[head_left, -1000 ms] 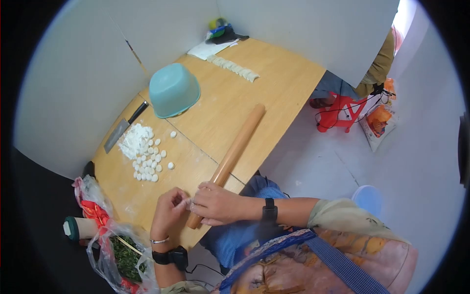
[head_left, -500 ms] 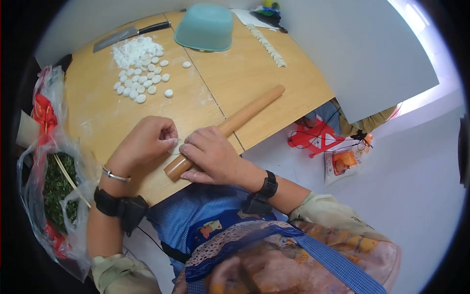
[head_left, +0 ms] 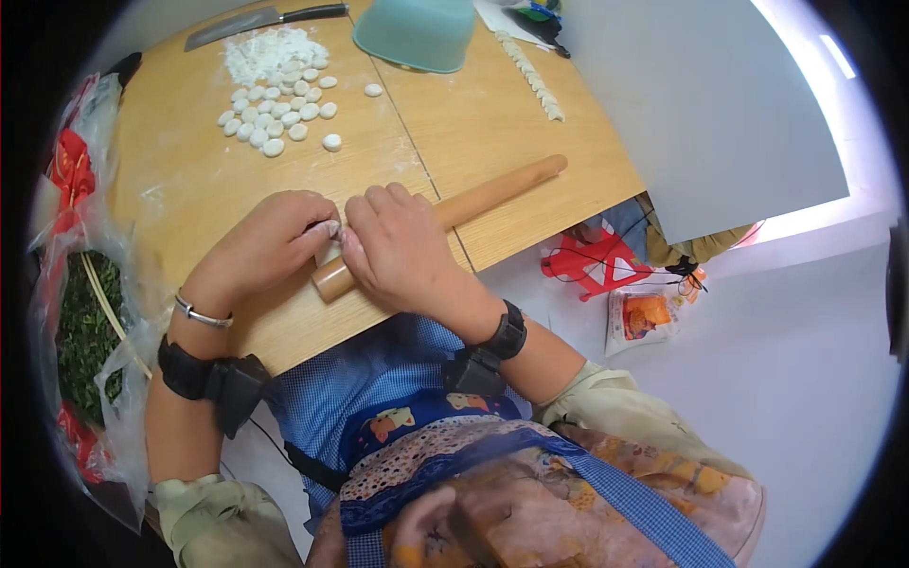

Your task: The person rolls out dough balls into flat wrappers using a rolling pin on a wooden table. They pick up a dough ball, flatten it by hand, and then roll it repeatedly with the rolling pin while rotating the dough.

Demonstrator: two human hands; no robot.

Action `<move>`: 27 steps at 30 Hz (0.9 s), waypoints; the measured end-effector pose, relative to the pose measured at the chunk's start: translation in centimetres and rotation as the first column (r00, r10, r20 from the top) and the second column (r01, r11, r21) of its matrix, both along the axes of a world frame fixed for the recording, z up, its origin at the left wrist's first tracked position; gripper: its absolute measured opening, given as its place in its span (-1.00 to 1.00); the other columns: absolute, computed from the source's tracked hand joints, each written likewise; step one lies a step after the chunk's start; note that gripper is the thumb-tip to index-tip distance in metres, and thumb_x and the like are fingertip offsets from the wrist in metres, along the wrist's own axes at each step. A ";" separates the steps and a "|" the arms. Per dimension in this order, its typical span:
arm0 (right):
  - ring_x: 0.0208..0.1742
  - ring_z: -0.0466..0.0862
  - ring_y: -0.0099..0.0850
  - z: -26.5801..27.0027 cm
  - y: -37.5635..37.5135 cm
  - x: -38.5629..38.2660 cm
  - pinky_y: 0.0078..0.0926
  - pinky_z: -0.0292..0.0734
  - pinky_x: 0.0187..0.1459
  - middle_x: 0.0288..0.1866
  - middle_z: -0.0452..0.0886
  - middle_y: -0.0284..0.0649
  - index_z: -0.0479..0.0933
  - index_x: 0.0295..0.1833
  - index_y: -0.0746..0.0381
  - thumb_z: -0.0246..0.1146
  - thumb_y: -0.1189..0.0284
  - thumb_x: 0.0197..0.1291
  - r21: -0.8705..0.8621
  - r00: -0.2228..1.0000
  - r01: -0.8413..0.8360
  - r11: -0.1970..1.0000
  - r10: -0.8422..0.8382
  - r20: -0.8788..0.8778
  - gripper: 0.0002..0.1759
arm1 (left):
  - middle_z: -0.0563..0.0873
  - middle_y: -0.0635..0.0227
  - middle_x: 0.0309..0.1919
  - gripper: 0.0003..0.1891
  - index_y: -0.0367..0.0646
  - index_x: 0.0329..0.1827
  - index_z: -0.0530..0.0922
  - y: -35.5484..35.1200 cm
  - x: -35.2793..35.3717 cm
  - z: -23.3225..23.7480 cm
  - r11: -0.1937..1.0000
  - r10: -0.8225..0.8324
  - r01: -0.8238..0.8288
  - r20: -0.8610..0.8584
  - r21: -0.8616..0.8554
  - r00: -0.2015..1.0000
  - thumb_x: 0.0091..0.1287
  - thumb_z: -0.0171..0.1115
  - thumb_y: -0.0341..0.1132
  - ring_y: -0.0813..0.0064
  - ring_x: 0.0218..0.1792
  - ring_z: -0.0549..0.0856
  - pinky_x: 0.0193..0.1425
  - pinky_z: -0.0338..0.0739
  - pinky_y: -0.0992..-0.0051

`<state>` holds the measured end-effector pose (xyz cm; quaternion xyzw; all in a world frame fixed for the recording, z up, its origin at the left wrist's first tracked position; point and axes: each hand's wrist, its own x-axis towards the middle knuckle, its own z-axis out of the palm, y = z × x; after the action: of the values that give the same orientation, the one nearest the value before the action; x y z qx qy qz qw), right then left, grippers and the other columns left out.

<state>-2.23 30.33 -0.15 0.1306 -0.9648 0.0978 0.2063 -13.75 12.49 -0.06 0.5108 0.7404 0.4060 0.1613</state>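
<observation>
Right hand point(head_left: 398, 251) pressing rolling pin point(head_left: 492, 194), fingers extended flat; left hand point(head_left: 270, 241) fingers pinch dough piece point(head_left: 329, 248), mostly hidden.

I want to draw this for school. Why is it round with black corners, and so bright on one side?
Head view: the fisheye lens rounds the picture and curves the table; glare whitens the upper right past the white board; the left hand pinching the dough piece, right hand and rolling pin look sharp; the apron below is blurry.

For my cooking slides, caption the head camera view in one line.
Right hand presses a wooden rolling pin over a dough piece pinched by the left hand, near dough rounds.
</observation>
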 end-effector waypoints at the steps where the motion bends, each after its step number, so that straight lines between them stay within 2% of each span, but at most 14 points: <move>1: -0.16 0.57 -0.14 0.0 0.0 -0.4 -0.12 0.44 -0.17 -0.26 0.56 -0.13 0.52 -0.18 0.21 0.27 0.28 0.27 -0.016 0.999 0.015 1.000 -0.014 0.031 -0.79 | 0.65 -0.06 -0.32 -0.79 -0.36 -0.21 0.61 0.0 0.0 0.0 1.000 0.000 0.000 -0.032 0.008 0.999 0.44 0.16 -0.34 -0.09 -0.24 0.62 -0.08 0.53 0.14; 6: -0.20 0.64 -0.04 0.2 -0.3 -2.7 -0.04 0.51 -0.18 -0.31 0.62 -0.06 0.53 -0.22 0.25 0.22 0.34 0.31 -0.082 0.990 0.082 0.993 -0.072 0.125 -0.82 | 0.64 -0.07 -0.32 -0.78 -0.37 -0.20 0.58 -0.2 -0.3 0.0 1.000 -0.003 0.001 -0.065 -0.029 0.998 0.47 0.13 -0.33 -0.11 -0.23 0.61 -0.05 0.53 0.13; 7: -0.22 0.64 0.00 0.2 -0.4 -3.1 -0.01 0.53 -0.20 -0.33 0.63 -0.03 0.54 -0.22 0.27 0.22 0.36 0.32 -0.124 0.995 0.074 0.989 -0.065 0.072 -0.82 | 0.65 -0.08 -0.31 -0.79 -0.37 -0.19 0.58 -0.2 -0.3 0.0 0.999 0.007 -0.009 -0.052 -0.036 0.999 0.46 0.12 -0.34 -0.11 -0.22 0.61 -0.04 0.54 0.13; 9: -0.21 0.64 0.00 0.1 -0.7 -3.7 -0.02 0.52 -0.19 -0.32 0.64 -0.03 0.53 -0.21 0.27 0.22 0.35 0.33 -0.152 0.993 0.096 0.984 -0.084 0.081 -0.81 | 0.66 -0.08 -0.30 -0.79 -0.37 -0.19 0.59 -0.1 -0.4 -0.1 0.999 0.012 -0.014 -0.040 -0.047 0.999 0.45 0.11 -0.36 -0.11 -0.21 0.62 -0.02 0.54 0.14; 11: -0.21 0.63 0.00 0.2 -0.8 -3.6 -0.02 0.51 -0.19 -0.32 0.64 -0.02 0.53 -0.21 0.28 0.23 0.34 0.33 -0.179 0.991 0.115 0.977 -0.100 0.090 -0.80 | 0.67 -0.05 -0.32 -0.80 -0.39 -0.17 0.61 -0.1 -0.6 -0.5 1.000 0.011 -0.010 0.030 -0.016 0.999 0.41 0.15 -0.36 0.02 -0.24 0.65 -0.03 0.56 0.20; 12: -0.21 0.63 -0.02 0.1 -0.7 -3.2 -0.03 0.50 -0.18 -0.32 0.63 -0.04 0.53 -0.21 0.27 0.25 0.33 0.33 -0.171 0.993 0.108 0.979 -0.097 0.070 -0.80 | 0.67 -0.05 -0.32 -0.80 -0.39 -0.17 0.61 -0.1 -0.5 -0.2 1.000 0.011 -0.011 0.030 -0.017 0.999 0.41 0.15 -0.36 0.02 -0.24 0.65 -0.03 0.56 0.20; 14: -0.20 0.62 -0.03 0.0 -0.7 -1.9 -0.04 0.48 -0.17 -0.33 0.61 -0.06 0.52 -0.21 0.26 0.27 0.32 0.32 -0.160 0.995 0.096 0.983 -0.089 0.049 -0.79 | 0.68 0.06 -0.36 -0.83 -0.38 -0.17 0.62 -0.3 -0.1 0.3 0.999 0.022 -0.018 0.127 -0.032 0.992 0.35 0.24 -0.39 0.26 -0.31 0.66 -0.12 0.58 0.32; 16: -0.19 0.59 -0.07 -0.1 -0.6 0.1 -0.07 0.43 -0.11 -0.30 0.58 -0.12 0.50 -0.22 0.23 0.31 0.30 0.30 -0.074 0.997 0.076 0.994 -0.077 -0.022 -0.77 | 0.67 0.12 -0.38 -0.84 -0.37 -0.20 0.62 -0.3 0.2 0.9 0.998 0.030 -0.022 0.139 -0.060 0.990 0.33 0.28 -0.41 0.34 -0.35 0.64 -0.17 0.57 0.36; 17: -0.12 0.55 -0.11 -0.2 -0.6 1.0 -0.08 0.38 0.00 -0.24 0.54 -0.14 0.51 -0.19 0.22 0.35 0.26 0.26 -0.076 0.998 0.069 0.995 -0.069 0.004 -0.73 | 0.66 0.17 -0.41 -0.86 -0.35 -0.22 0.62 -0.3 0.3 1.1 0.996 0.032 -0.018 0.152 -0.091 0.988 0.30 0.31 -0.42 0.43 -0.39 0.62 -0.22 0.56 0.41; 18: -0.12 0.55 -0.11 -0.2 -0.6 1.7 -0.08 0.38 0.00 -0.24 0.54 -0.14 0.51 -0.19 0.22 0.35 0.26 0.26 -0.074 0.998 0.069 0.995 -0.068 0.005 -0.73 | 0.66 0.17 -0.41 -0.86 -0.35 -0.22 0.62 -0.3 0.2 0.9 0.996 0.032 -0.019 0.153 -0.089 0.988 0.30 0.31 -0.42 0.43 -0.39 0.62 -0.22 0.56 0.41; 20: -0.03 0.52 -0.10 -0.2 -0.6 3.0 -0.06 0.33 0.12 -0.16 0.53 -0.11 0.52 -0.13 0.24 0.37 0.21 0.22 -0.057 0.999 0.012 0.998 -0.015 -0.050 -0.67 | 0.64 0.33 -0.44 -0.92 -0.29 -0.27 0.62 -0.3 0.2 0.4 0.999 0.022 -0.019 0.099 -0.034 0.995 0.27 0.33 -0.46 0.57 -0.41 0.59 -0.29 0.52 0.49; 21: 0.02 0.49 -0.10 -0.2 -0.6 3.5 -0.05 0.30 0.18 -0.10 0.52 -0.08 0.53 -0.07 0.26 0.39 0.17 0.19 -0.052 0.999 0.016 0.999 -0.018 -0.029 -0.60 | 0.64 0.33 -0.44 -0.92 -0.29 -0.27 0.62 -0.3 0.4 0.5 0.999 0.020 -0.017 0.097 -0.031 0.995 0.27 0.33 -0.46 0.57 -0.41 0.59 -0.29 0.52 0.49; 23: 0.03 0.49 -0.09 -0.2 -0.5 4.3 -0.05 0.30 0.19 -0.09 0.53 -0.08 0.53 -0.07 0.27 0.38 0.17 0.20 -0.042 0.999 0.005 0.999 -0.007 -0.050 -0.60 | 0.61 0.47 -0.48 -0.93 -0.27 -0.30 0.61 -0.4 0.7 1.0 0.987 0.150 -0.128 0.290 -0.094 0.945 0.26 0.33 -0.46 0.69 -0.42 0.55 -0.32 0.48 0.56; 27: 0.00 0.49 -0.09 -0.2 -0.1 4.1 -0.05 0.32 0.14 -0.09 0.51 -0.09 0.52 -0.08 0.26 0.37 0.19 0.20 -0.048 0.998 -0.028 0.998 0.025 -0.059 -0.62 | 0.57 0.57 -0.50 -0.94 -0.26 -0.31 0.61 -0.5 0.2 0.2 0.991 0.135 -0.128 0.292 -0.043 0.947 0.24 0.33 -0.48 0.76 -0.43 0.51 -0.35 0.43 0.62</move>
<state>1.87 30.19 -0.36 0.1411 -0.9539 0.1203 0.2360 -13.51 12.00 0.09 0.3922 0.7453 0.4785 0.2483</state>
